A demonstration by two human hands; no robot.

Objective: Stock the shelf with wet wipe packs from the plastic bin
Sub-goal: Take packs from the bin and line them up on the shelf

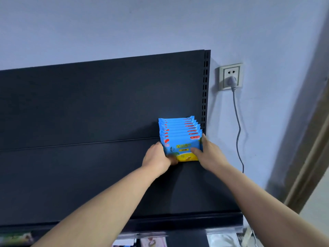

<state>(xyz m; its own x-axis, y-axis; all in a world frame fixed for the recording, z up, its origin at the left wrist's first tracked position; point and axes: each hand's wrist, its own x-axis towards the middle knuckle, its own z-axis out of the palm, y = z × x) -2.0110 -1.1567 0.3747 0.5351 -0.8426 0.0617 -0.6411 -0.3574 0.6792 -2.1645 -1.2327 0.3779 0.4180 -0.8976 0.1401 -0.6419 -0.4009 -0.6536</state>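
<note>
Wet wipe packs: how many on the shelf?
8, roughly, in one row at the shelf's right end; left hand and right hand grip the front pack, others behind may be hidden.

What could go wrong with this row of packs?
1. The wet wipe packs stand on edge, held by the left hand and right hand; released, the front ones may topple forward.
2. The row sits at the right end of the shelf; a sideways push could drop packs off it.
</note>
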